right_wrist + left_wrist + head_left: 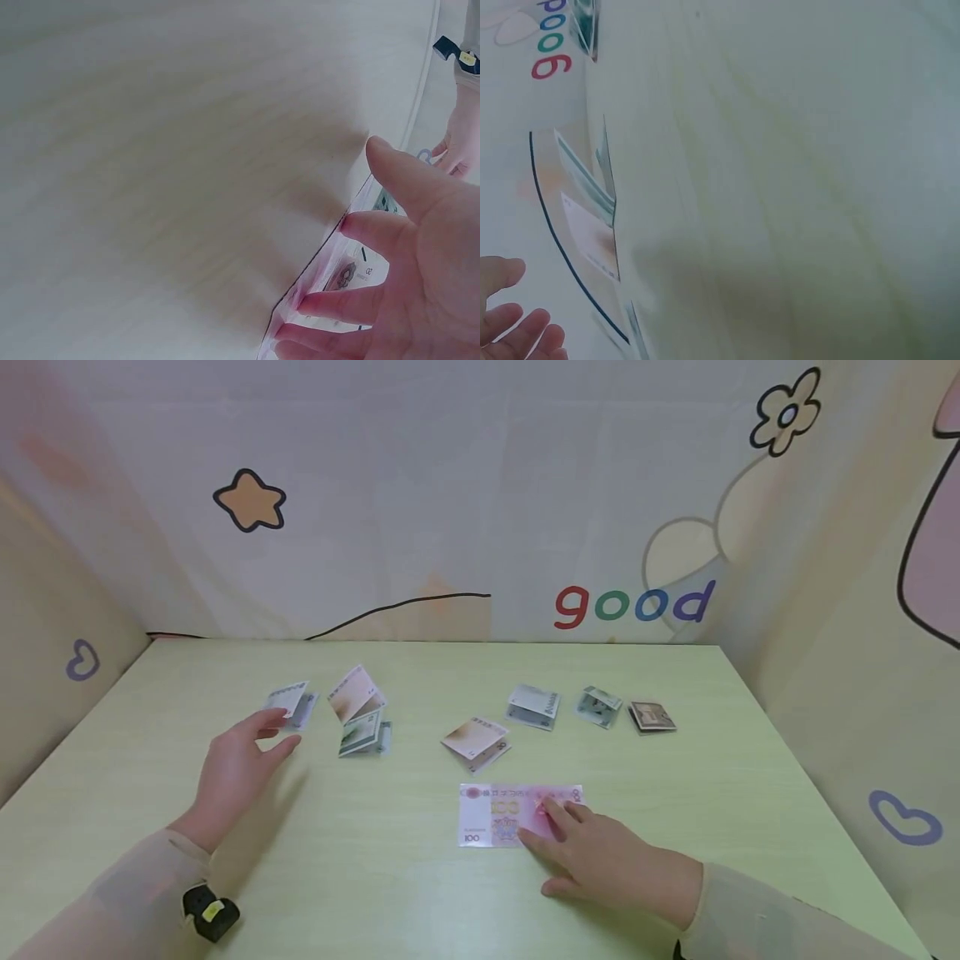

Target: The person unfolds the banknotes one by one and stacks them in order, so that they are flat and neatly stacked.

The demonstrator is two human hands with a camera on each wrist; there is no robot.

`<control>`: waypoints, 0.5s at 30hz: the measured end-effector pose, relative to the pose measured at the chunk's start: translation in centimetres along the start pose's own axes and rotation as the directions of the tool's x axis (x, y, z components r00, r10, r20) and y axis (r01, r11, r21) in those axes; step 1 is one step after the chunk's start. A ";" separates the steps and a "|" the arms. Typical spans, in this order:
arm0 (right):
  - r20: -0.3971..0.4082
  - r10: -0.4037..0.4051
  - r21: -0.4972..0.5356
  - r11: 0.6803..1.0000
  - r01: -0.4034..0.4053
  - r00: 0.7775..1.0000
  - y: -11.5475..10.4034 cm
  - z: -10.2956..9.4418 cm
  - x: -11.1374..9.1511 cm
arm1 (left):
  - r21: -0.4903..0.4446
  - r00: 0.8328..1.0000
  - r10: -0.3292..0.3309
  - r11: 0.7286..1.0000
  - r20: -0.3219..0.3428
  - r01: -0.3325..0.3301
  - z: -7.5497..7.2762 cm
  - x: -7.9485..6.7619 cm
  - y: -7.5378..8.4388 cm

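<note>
A pink 100 banknote (480, 818) lies flat near the middle of the table. The fingertips of my right hand (607, 860) rest on its right part, fingers spread, thumb off the note on the tabletop side. Far left, my left hand (240, 768) reaches beside a folded greyish-blue banknote (303, 708), index finger overlapping its near edge in the head view. Whether it touches that note cannot be told. In the left wrist view the left hand's fingers (536, 330) are parted, holding nothing. Close by are a folded brownish banknote (351, 695) and a folded green one (362, 732).
Right of centre sit other folded banknotes: a brownish one (476, 739), a grey-green one (534, 700), a small green one (600, 703) and a brown one (654, 716). A printed cloth backdrop (420, 510) rises behind the pale table (360, 877).
</note>
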State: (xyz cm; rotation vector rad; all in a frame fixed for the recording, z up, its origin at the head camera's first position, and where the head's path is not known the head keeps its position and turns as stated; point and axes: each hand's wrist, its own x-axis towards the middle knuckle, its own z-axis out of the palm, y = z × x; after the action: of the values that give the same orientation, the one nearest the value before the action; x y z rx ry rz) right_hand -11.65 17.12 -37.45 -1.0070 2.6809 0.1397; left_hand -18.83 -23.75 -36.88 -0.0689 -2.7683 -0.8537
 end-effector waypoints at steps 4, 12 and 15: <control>0.002 0.003 -0.002 1.000 -0.003 1.000 0.0 0.0 0.0 | -0.044 1.000 -0.031 0.999 -0.003 0.031 0.0 0.4 -0.7; 0.012 0.007 0.010 1.000 -0.007 1.000 0.0 -0.2 0.0 | -0.141 0.988 -0.137 0.979 0.065 0.145 0.3 1.6 -1.6; 0.017 0.008 0.016 1.000 -0.008 1.000 0.0 -0.2 0.1 | -0.162 0.979 -0.180 0.968 0.096 0.194 0.5 2.0 -1.7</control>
State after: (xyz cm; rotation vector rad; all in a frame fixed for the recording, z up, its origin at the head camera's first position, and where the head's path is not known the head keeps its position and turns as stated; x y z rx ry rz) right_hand -11.72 17.05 -37.32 -0.9861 2.6669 0.1268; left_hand -21.10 -24.98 -37.72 0.1335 -2.8026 -1.1595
